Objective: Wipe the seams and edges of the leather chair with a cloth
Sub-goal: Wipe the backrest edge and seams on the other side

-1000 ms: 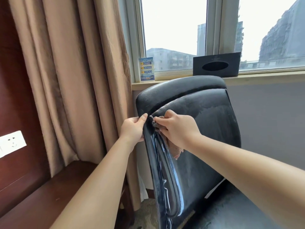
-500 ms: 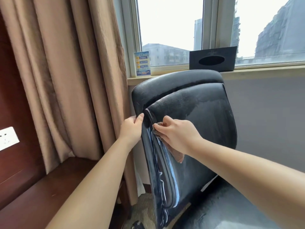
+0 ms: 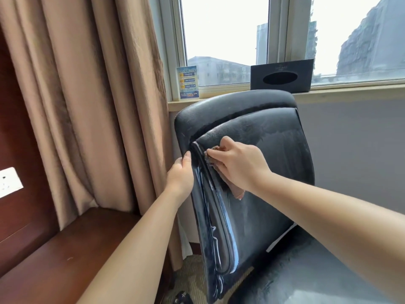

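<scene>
Head view. Daylight enters through a window above a pale sill; on the sill stand a black tissue box and a small blue printed card. Tan curtains hang at left, beside dark red-brown wood panelling that carries a white wall socket, with a wooden surface of the same colour below. Centre frame: a black leather chair, its backrest upright in front of the sill and its seat extending toward lower right. Left hand grips the backrest's outer left edge, thumb lying on the front face, fingers wrapped behind and hidden. Right hand has its fingers curled around a brown cloth, pressing it into the raised seam that runs down the left side of the backrest panel; a fold of the cloth hangs below the wrist. Both forearms enter from the lower edge.
</scene>
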Tool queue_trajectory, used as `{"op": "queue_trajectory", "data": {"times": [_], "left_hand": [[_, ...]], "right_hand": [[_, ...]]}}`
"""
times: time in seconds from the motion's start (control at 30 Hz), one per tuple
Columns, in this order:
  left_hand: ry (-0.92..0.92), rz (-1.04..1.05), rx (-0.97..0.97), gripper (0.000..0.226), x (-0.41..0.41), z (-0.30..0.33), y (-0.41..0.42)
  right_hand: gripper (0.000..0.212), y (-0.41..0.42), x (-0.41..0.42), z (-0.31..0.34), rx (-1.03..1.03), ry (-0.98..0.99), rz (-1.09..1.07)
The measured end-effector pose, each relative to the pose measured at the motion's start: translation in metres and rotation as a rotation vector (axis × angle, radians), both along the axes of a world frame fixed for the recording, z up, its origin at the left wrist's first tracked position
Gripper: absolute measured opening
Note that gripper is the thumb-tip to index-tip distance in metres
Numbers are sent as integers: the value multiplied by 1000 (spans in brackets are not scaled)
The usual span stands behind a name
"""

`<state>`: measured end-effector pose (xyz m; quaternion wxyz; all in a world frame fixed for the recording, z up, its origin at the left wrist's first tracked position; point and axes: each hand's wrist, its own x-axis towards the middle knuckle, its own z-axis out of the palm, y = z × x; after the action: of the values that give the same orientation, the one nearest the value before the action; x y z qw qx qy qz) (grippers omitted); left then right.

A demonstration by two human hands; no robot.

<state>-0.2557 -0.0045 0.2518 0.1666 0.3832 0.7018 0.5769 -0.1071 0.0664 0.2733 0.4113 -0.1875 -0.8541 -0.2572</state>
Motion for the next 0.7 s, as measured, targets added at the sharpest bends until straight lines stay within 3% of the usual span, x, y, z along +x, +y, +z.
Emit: {"op": "queue_trajectory", "data": {"times": [0.23, 0.4, 0.57, 0.7], "left_hand": [[-42, -9, -3, 55, -2, -4, 0], [-25, 7, 7, 55, 2, -6, -1], [-32, -6, -27, 55, -2, -10, -1], [-13, -12, -55, 58, -7, -12, 2]], "right_hand": [[27, -7, 8, -39, 39, -128, 9], [23, -7, 3, -23, 40, -64, 7], [43, -5, 15, -49, 179, -326, 67], [31, -4, 8, -29, 165, -291, 12]]}}
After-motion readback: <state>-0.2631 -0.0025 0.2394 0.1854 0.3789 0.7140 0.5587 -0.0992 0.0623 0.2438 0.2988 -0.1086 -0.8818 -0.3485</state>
